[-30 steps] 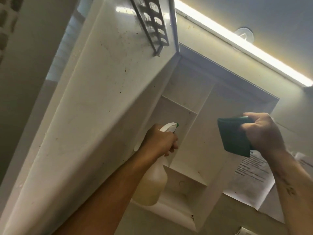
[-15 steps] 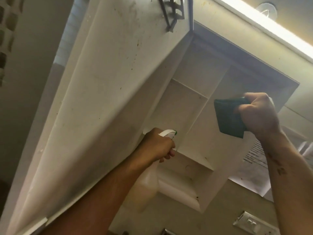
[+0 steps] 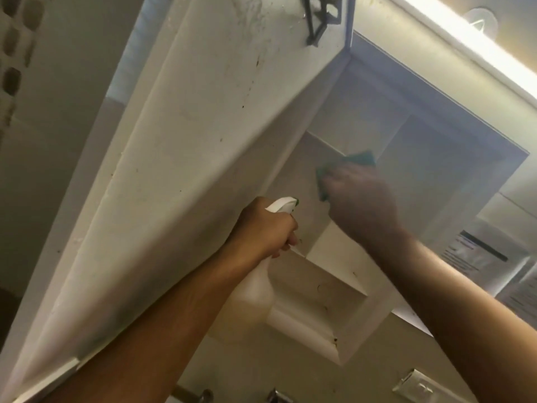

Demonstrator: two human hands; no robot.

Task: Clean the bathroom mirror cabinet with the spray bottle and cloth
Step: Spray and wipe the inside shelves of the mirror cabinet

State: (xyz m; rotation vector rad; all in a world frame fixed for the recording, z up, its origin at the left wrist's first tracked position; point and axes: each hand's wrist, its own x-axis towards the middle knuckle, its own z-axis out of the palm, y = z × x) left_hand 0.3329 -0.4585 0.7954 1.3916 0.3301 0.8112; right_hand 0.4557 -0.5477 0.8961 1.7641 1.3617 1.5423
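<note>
The white mirror cabinet (image 3: 421, 158) stands open above me, its shelves bare and speckled with dirt. Its door (image 3: 180, 158) swings out to the left, the inner face spotted. My left hand (image 3: 266, 228) grips the neck of a translucent spray bottle (image 3: 255, 295) with a white trigger head, nozzle toward the cabinet interior. My right hand (image 3: 360, 202) is blurred and holds a teal cloth (image 3: 360, 158) against the back of the upper left compartment. Most of the cloth is hidden behind the hand.
A lit strip light (image 3: 465, 50) runs above the cabinet. A printed paper sheet (image 3: 473, 254) hangs on the wall at right. A wall switch plate (image 3: 421, 388) and a metal tap fitting (image 3: 197, 395) sit below. A dark rack (image 3: 316, 21) hangs on the door's top.
My right hand has moved left and into the cabinet with the cloth, from the right compartment's front to the upper left compartment. The left hand keeps the bottle in about the same place.
</note>
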